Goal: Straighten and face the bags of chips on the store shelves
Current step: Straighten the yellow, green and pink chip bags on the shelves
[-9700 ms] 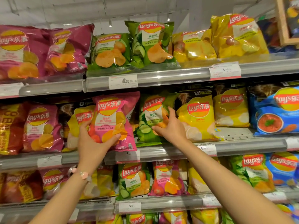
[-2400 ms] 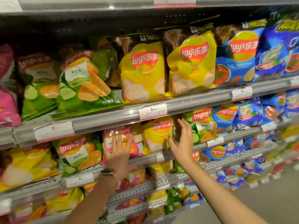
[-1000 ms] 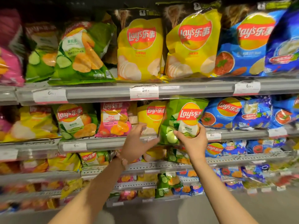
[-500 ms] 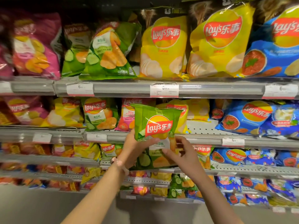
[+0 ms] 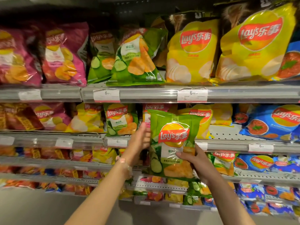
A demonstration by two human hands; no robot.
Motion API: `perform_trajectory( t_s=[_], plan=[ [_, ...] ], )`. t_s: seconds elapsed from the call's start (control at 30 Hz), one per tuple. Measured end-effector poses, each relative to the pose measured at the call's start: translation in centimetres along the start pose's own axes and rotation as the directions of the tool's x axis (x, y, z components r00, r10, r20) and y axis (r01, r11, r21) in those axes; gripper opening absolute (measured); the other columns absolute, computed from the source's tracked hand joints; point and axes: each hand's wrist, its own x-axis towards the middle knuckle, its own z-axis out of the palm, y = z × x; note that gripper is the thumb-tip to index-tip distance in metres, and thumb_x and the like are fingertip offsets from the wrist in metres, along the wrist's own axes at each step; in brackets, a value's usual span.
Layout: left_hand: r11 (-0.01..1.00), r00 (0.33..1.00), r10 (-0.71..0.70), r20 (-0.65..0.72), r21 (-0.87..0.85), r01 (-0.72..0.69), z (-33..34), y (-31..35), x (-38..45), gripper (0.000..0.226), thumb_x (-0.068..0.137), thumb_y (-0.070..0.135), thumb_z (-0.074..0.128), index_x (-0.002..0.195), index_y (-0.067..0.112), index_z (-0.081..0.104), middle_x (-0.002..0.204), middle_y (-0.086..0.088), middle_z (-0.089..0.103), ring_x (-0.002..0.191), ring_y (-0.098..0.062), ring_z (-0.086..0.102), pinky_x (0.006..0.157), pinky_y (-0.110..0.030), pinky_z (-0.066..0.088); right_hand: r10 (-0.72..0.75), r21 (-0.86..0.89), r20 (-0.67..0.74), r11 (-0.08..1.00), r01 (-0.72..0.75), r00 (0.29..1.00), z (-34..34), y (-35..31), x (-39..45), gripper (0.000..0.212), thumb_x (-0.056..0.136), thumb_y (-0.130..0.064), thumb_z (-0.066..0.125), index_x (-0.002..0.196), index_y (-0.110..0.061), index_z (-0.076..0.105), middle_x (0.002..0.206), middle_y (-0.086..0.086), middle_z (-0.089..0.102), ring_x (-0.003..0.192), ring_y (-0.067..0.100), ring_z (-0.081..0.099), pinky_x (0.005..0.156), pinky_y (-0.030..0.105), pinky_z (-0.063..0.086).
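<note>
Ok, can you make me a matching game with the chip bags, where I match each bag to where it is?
Bags:
1. green cucumber chip bag with the big red logo
2. large yellow chip bag
3. blue chip bag with a red bowl picture
4. pink chip bag

Places:
A. upper shelf, far right
B. upper shelf, on the left
C. held in front of the shelves by the left hand and right hand
D. middle shelf, right side

Pairs: 1-C, 2-A, 3-D, 4-B
</note>
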Motion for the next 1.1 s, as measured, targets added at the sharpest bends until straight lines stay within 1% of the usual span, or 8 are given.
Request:
perform_trajectory(
  t_s=[0.1,0.23,0.33,0.47,0.67,0.97,1.03,1.1],
  plan=[
    [0.927,0.963,0.193,-0.19,0.357,-0.115,-1.7,0.4,3.1,0.029,0.098,0.03,0.05,0.119,0.011,0.053,0.111,-0.006,0.059,0.102,-0.022,0.056,0.087,-0.025,0.046,-0.039,0.019,-0.092,0.999,0.041,0.995,0.1,-0.4,-0.4,0.042,0.072,-0.002,0.074,0.111,-0.011,0.06,0.088,0.003,0.074,0.083,0.021,0.071,0.059,0.028,0.054],
    [0.733,0.991,0.125,-0.058,0.678,-0.052,-2.3,-0.1,7.0,0.097,0.075,0.046,0.077,0.149,0.012,0.024,0.147,-0.008,0.039,0.134,-0.026,0.04,0.111,-0.039,0.034,-0.043,0.054,-0.2,0.997,0.055,0.979,-0.3,-0.5,-0.9,0.043,0.066,-0.006,0.076,0.106,-0.014,0.061,0.085,0.001,0.075,0.082,0.02,0.071,0.064,0.034,0.056],
    [0.764,0.999,0.02,-0.038,0.645,0.009,-2.1,-0.3,8.8,0.129,0.044,0.065,0.082,0.145,0.01,0.025,0.135,-0.006,0.054,0.121,-0.023,0.054,0.101,-0.04,0.046,-0.054,0.045,-0.254,0.997,0.068,0.966,-0.5,-0.3,-1.2,0.049,0.06,-0.014,0.08,0.106,-0.018,0.062,0.09,0.002,0.075,0.09,0.022,0.07,0.074,0.038,0.055],
    [0.76,0.999,-0.003,-0.033,0.65,0.024,-1.5,-0.8,9.8,0.109,0.062,0.039,0.088,0.144,0.005,0.026,0.129,-0.007,0.059,0.115,-0.025,0.057,0.089,-0.031,0.047,-0.074,0.027,-0.287,0.996,0.086,0.955,-0.6,-0.1,-1.5,0.063,0.054,-0.022,0.09,0.11,-0.022,0.061,0.098,0.002,0.074,0.096,0.023,0.069,0.085,0.043,0.054],
    [0.829,0.997,0.026,-0.078,0.559,0.022,-1.6,-1.1,10.0,0.111,0.057,0.039,0.091,0.144,0.011,0.029,0.127,-0.007,0.06,0.116,-0.026,0.058,0.099,-0.043,0.048,-0.117,-0.011,-0.361,0.993,0.121,0.925,-1.2,0.2,-1.4,0.048,0.065,-0.017,0.081,0.109,-0.022,0.062,0.101,0.004,0.073,0.097,0.025,0.068,0.089,0.048,0.053],
    [0.892,0.99,0.092,-0.103,0.45,-0.036,-1.9,0.8,6.7,0.089,0.066,0.036,0.086,0.137,0.017,0.035,0.124,-0.001,0.059,0.115,-0.02,0.056,0.098,-0.037,0.047,-0.164,-0.018,-0.41,0.985,0.172,0.897,-1.9,0.8,-0.6,0.044,0.073,-0.004,0.076,0.112,-0.018,0.06,0.101,0.007,0.073,0.091,0.021,0.07,0.073,0.034,0.054],
    [0.901,0.99,0.089,-0.106,0.433,-0.035,-2.8,0.9,5.2,0.083,0.068,0.031,0.086,0.134,0.019,0.037,0.116,0.001,0.062,0.108,-0.017,0.059,0.092,-0.033,0.049,-0.154,-0.045,-0.388,0.988,0.148,0.909,-2.2,0.7,-0.4,0.052,0.069,-0.013,0.081,0.116,-0.019,0.059,0.103,0.005,0.072,0.095,0.021,0.069,0.08,0.038,0.054],
    [0.916,0.988,0.1,-0.118,0.4,-0.044,-3.9,0.9,3.6,0.083,0.068,0.027,0.086,0.134,0.02,0.036,0.111,0.004,0.063,0.099,-0.01,0.061,0.082,-0.028,0.053,-0.158,-0.087,-0.352,0.987,0.135,0.923,-2.2,0.4,-0.3,0.086,0.052,-0.037,0.089,0.128,-0.021,0.052,0.113,0.003,0.069,0.103,0.021,0.065,0.091,0.045,0.052]
  ],
)
